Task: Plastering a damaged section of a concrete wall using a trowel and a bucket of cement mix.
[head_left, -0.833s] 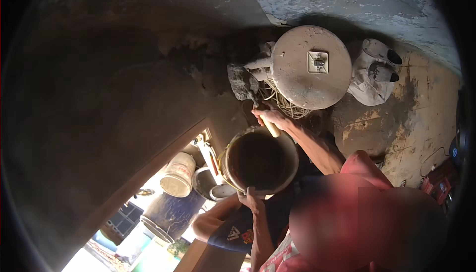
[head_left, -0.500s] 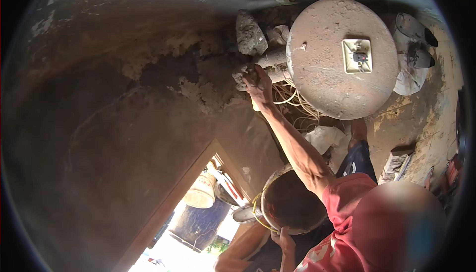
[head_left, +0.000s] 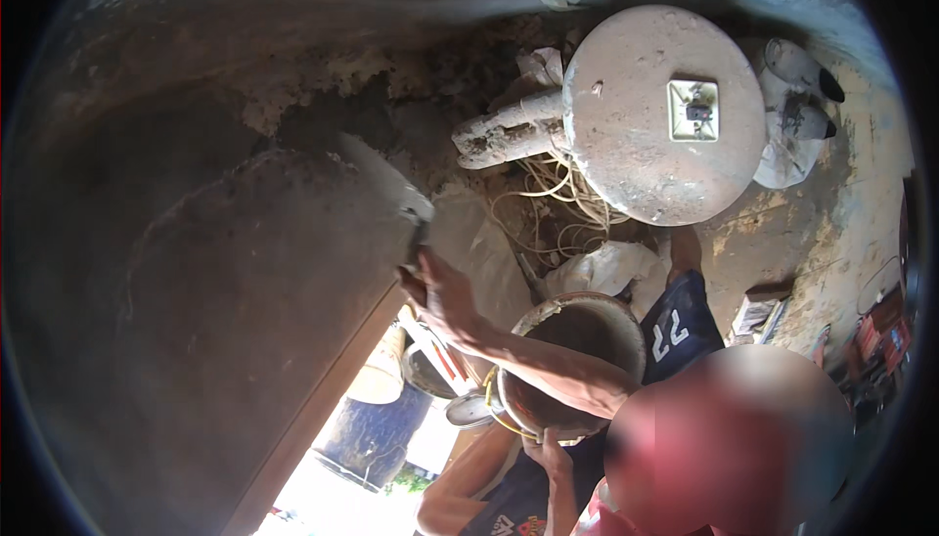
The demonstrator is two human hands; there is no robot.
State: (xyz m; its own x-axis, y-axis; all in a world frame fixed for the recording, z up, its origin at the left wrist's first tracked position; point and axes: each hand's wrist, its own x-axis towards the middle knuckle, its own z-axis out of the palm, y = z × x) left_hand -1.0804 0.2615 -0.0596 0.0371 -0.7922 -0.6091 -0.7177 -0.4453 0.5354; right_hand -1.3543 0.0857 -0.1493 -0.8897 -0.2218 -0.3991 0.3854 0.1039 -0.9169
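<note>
My right hand is closed on the handle of a trowel, reaching to the left. Its pale blade lies against or close to the dark grey wall, below a patch of rough, broken plaster; whether it touches cannot be made out. Near the bottom, my left hand grips the edge of a bucket beside its yellow handle. Dark wet material shows inside the bucket. My right forearm crosses over the opening and hides part of it.
A round, spattered top carries a square switch box. Beside it lie a rough grey beam, coiled cable and a pale sack. A wooden door frame edges the bright opening, with a blue drum beyond.
My right hand has swung left and downward with the trowel, from beside the beam to the wall. The thick grey load on its blade no longer shows. My left hand keeps holding the bucket.
</note>
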